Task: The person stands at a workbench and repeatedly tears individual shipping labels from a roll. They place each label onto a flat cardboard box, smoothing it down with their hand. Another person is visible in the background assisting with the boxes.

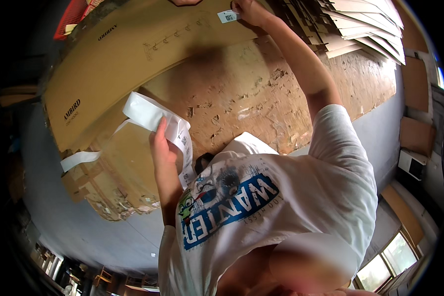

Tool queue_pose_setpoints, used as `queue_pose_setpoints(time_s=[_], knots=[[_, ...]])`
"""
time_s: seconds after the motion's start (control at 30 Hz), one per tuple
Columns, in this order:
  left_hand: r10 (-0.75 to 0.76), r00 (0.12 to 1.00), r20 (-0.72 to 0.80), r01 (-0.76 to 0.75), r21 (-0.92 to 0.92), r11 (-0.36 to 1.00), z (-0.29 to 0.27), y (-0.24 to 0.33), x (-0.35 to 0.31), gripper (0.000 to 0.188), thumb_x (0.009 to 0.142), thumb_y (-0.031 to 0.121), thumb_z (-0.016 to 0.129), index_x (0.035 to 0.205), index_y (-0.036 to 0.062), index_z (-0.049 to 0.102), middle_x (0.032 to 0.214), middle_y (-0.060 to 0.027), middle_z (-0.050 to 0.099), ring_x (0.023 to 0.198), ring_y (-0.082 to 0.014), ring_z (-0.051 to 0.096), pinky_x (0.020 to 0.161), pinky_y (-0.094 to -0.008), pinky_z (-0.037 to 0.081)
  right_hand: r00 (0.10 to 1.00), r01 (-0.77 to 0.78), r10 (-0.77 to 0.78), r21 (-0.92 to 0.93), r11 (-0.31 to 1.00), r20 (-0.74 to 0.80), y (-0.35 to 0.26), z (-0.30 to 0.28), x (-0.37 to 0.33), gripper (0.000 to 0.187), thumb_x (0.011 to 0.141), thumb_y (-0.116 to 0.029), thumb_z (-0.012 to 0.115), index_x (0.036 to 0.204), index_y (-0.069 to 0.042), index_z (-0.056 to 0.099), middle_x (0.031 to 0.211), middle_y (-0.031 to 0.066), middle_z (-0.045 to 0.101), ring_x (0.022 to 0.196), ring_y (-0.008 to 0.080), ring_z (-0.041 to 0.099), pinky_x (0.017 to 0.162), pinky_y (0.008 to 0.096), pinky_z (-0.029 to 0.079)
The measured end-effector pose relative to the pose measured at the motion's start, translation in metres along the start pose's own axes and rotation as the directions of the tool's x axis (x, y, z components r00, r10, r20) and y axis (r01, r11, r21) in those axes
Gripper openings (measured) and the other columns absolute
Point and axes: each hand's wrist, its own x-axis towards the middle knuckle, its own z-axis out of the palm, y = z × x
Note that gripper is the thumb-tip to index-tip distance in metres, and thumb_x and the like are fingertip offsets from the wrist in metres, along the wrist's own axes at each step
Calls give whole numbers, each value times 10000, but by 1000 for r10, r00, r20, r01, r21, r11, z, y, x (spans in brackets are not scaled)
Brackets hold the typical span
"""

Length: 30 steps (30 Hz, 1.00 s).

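My left hand (165, 148) is closed around a long white strip of labels (145, 109). The strip loops above the fingers, and a printed length hangs down beside my shirt. A loose white end (80, 160) lies to the left, over the worn cardboard. Far ahead, my right hand (251, 12) has its fingers curled at the edge of a small white label (228, 17) with a square code. That label is against a large flat brown carton (118, 64), near its far right edge; whether it is fully stuck down I cannot tell.
Part of another person's hand (185, 2) rests at the carton's far edge. Stacked flat cardboard sheets (360, 29) stand at the far right. A red basket (70, 19) is at the far left. Beneath the carton is a scuffed, torn brown work surface (246, 93).
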Motion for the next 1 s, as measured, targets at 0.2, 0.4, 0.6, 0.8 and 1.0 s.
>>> queue_pose_setpoints(time_s=[0.2,0.4,0.6,0.8,1.0], knots=[[-47,999,-10,47,23,999,5,-4,1,336,850,193,629,1103,-13,548,1017,-102,606,904,-232,607,771,-368,513,991,-109,92,197,974,93,5,-11,2,40,730,-49,541,742,-61,578,672,127,605,613,260,575,548,370,437],[-54,998,-33,55,27,998,-2,-8,10,356,833,172,645,1106,-33,541,1014,-106,598,900,-230,597,774,-361,497,974,-144,41,467,872,224,23,-14,11,247,699,75,436,745,-62,637,680,23,600,656,119,540,602,266,428],[-42,998,-55,43,27,999,-2,-4,18,356,826,172,652,1097,-33,547,1015,-110,596,901,-231,591,782,-362,492,957,-206,52,547,812,284,30,-12,14,193,745,85,472,754,-20,635,700,35,602,674,124,541,621,256,428],[-44,998,-54,43,-10,999,-3,-6,8,350,833,158,640,1113,-29,542,1025,-107,598,909,-231,597,782,-355,496,959,-206,3,684,700,285,52,2,21,138,775,46,516,763,-27,633,700,34,607,684,122,554,653,243,447],[-30,998,-47,30,-18,999,-10,-9,-2,345,842,159,630,1110,-40,543,1030,-114,603,934,-225,600,775,-351,506,901,-431,176,770,471,397,58,-28,19,89,877,-91,563,819,-55,619,606,2,540,459,95,446,411,236,329]])
